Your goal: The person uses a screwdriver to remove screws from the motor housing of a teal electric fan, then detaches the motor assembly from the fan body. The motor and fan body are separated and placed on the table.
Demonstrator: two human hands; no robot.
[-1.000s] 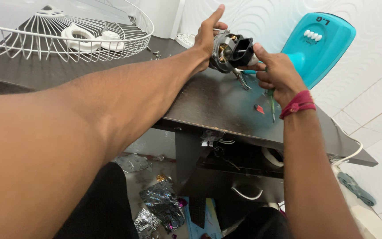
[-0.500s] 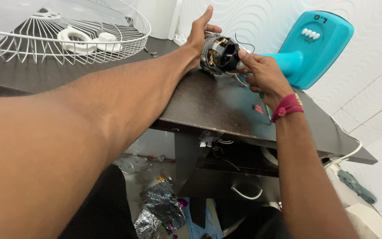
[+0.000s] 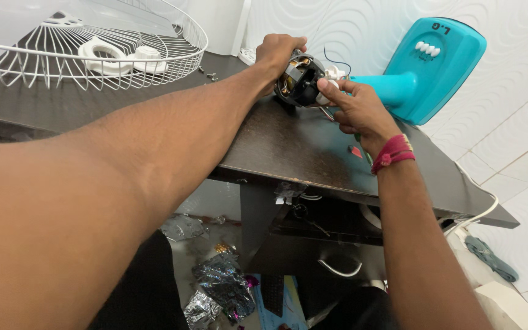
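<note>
Round fan motor: dark metal casing, coppery windings, dull sheen. Turquoise fan base: smooth glossy plastic, white plastic buttons. White wire fan guard: coated metal, smooth. Dark tabletop: matt, worn laminate. Red wrist thread: cloth. Crumpled silver foil: shiny.

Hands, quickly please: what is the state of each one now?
Left hand: closed around the fan motor, holding it on the dark table.
Right hand: fingers pinching a white part at the motor's side.
</note>
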